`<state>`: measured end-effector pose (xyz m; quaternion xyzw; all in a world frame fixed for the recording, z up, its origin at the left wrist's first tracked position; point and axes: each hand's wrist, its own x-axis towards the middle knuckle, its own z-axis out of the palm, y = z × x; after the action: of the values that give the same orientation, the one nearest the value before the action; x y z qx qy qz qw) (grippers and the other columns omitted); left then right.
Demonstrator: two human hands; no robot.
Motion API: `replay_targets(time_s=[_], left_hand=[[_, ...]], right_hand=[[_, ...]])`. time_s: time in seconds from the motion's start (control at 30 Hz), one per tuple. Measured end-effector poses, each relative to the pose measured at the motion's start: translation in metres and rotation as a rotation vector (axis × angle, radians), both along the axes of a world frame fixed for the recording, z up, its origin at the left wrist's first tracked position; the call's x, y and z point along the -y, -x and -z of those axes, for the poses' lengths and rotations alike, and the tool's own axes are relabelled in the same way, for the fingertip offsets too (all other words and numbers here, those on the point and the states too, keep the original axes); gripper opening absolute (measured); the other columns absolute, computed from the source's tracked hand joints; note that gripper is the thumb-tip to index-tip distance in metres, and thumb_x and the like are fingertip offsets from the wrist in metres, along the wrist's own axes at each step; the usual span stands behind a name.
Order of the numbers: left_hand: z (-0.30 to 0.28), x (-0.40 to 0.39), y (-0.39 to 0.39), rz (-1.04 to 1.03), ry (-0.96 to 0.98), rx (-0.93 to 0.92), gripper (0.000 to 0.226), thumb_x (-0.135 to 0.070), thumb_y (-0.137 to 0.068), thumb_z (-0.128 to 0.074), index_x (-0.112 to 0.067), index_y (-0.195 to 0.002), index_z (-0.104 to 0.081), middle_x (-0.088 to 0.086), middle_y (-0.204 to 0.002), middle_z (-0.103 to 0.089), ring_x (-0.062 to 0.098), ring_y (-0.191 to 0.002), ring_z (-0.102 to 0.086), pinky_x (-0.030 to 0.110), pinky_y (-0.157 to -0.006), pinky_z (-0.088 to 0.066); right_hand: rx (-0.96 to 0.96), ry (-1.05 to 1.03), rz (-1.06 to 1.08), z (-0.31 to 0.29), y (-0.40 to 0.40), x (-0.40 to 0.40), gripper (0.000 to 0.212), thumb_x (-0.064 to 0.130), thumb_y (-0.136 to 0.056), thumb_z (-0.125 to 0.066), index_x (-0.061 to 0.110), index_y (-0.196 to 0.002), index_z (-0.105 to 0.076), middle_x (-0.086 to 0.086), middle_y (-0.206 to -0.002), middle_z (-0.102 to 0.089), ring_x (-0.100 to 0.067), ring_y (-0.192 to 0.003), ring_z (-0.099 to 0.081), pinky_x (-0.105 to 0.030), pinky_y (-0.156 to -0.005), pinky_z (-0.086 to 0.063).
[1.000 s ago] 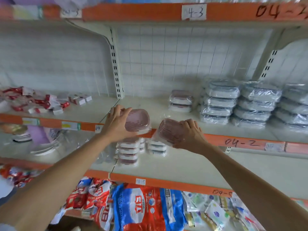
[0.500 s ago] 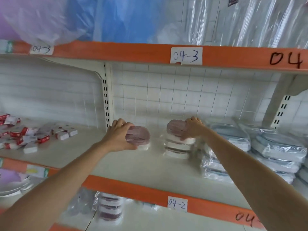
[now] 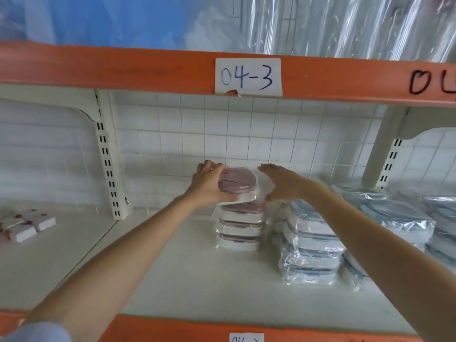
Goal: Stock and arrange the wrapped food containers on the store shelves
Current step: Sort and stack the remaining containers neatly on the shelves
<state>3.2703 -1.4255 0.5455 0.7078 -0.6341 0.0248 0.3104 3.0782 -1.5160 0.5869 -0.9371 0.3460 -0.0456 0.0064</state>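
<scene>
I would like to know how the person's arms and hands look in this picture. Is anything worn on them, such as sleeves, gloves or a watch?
Both forearms are bare. The left hand and the right hand wear no gloves, and no rings, watch or bracelet can be seen. At the bottom left corner a light blue sleeve covers the upper part of the left arm. No sleeve shows on the right arm within the frame.

Glossy clear plastic film wraps the pink-lidded container [image 3: 237, 180], the stack [image 3: 238, 225] under it and the blue-trimmed containers [image 3: 311, 245]; the shelf [image 3: 192, 275] looks matt cream, its label [image 3: 248, 76] plain paper
</scene>
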Motion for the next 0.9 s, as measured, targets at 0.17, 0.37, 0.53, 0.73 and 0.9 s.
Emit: replay_targets(time_s=[0.17,0.37,0.53,0.73,0.9], left_hand=[[0.013,0.037,0.008,0.15,-0.194,-0.004,0.082,-0.049,-0.073,-0.075,-0.025,-0.142,-0.037,0.003,-0.132,-0.036,0.023,-0.127,-0.027,0.033,-0.105,-0.029],[0.008,0.041,-0.012,0.255,-0.262,-0.006,0.091,-0.043,-0.07,-0.08,-0.024,-0.146,-0.033,0.001,-0.149,-0.032,0.02,-0.138,-0.029,0.03,-0.114,-0.022],[0.014,0.035,-0.012,0.207,-0.165,-0.014,0.082,-0.033,-0.072,-0.081,-0.014,-0.141,-0.04,0.003,-0.146,-0.037,0.019,-0.134,-0.034,0.023,-0.106,-0.025],[0.016,0.002,-0.021,0.112,-0.103,0.087,0.066,-0.03,-0.077,-0.076,-0.009,-0.132,-0.045,0.005,-0.133,-0.043,0.021,-0.125,-0.041,0.031,-0.102,-0.036],[0.051,-0.057,-0.027,-0.053,-0.141,0.257,0.037,-0.027,-0.088,-0.061,-0.008,-0.119,-0.051,0.007,-0.121,-0.047,0.024,-0.116,-0.046,0.035,-0.094,-0.038]], right_hand=[[0.023,0.008,-0.018,0.003,0.011,-0.006,0.071,0.013,-0.088,-0.06,0.016,-0.148,-0.023,0.0,-0.155,-0.024,-0.014,-0.14,-0.024,-0.018,-0.108,-0.011],[0.076,0.012,0.021,0.018,0.006,-0.009,0.049,0.007,-0.092,-0.052,0.018,-0.139,-0.043,0.0,-0.142,-0.044,-0.017,-0.128,-0.043,-0.029,-0.109,-0.031],[0.077,0.06,0.066,0.02,0.003,-0.012,0.05,0.0,-0.091,-0.043,0.021,-0.136,-0.047,0.0,-0.137,-0.049,-0.021,-0.121,-0.049,-0.034,-0.102,-0.042],[0.116,0.269,-0.063,0.024,-0.003,-0.035,0.046,0.014,-0.093,-0.05,0.021,-0.137,-0.044,0.001,-0.135,-0.047,-0.018,-0.126,-0.038,-0.035,-0.101,-0.037],[0.072,0.169,-0.281,0.055,-0.025,-0.069,0.037,0.023,-0.093,-0.051,0.019,-0.13,-0.05,0.0,-0.132,-0.046,-0.02,-0.126,-0.039,-0.035,-0.093,-0.041]])
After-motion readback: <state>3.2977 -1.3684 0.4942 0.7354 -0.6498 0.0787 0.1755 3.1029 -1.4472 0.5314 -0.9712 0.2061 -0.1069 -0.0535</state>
